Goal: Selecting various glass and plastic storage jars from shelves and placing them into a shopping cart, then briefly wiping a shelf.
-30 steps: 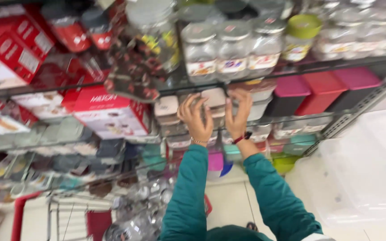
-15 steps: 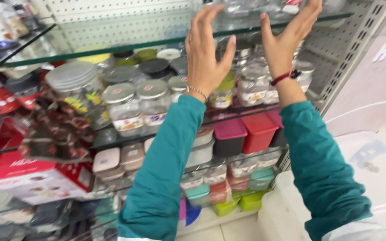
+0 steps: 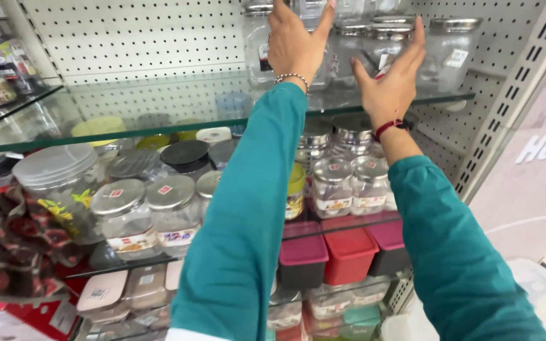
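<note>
Clear glossy jars (image 3: 383, 50), shiny metal lids (image 3: 455, 24); glass shelf (image 3: 159, 110) (smooth); matt pegboard (image 3: 134, 38).

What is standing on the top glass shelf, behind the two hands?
Clear jars with silver lids stand on the glass shelf. The left hand and right hand cover several jars.

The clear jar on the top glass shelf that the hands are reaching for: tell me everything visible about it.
The clear jar looks like glass or clear plastic with a silvery metal lid, one of a row of similar jars. It stands upright on the top glass shelf, against the white pegboard. A small label shows on its front. The left hand and right hand are raised at either side of it; whether they touch it is unclear.
</note>
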